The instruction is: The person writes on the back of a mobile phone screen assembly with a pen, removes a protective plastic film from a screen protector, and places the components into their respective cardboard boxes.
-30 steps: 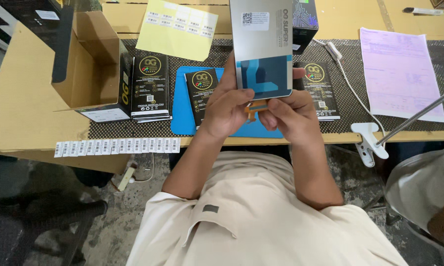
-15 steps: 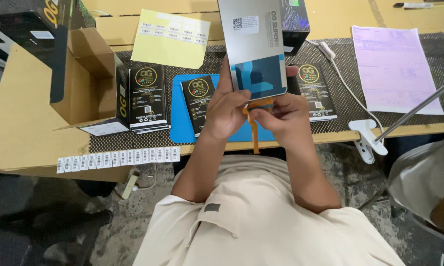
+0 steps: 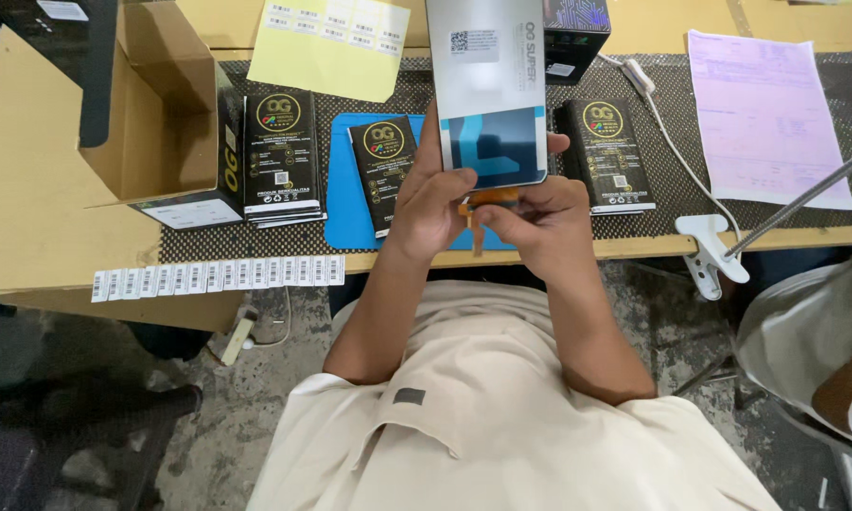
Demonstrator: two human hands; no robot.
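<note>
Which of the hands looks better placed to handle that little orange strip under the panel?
Probably the right hand: its fingertips already pinch the orange strip, while the left hand grips the panel edge.

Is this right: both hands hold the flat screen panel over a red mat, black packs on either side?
Not quite: the mat is blue, not red, as the head view shows. The rest holds: the left hand and right hand hold the flat screen panel above it, with black packs on either side.

The tan wooden workbench [image 3: 38, 189] carried a black mesh mat [image 3: 795, 222], an open cardboard box [image 3: 161, 104] and a white barcode-label strip [image 3: 218, 276]
</note>
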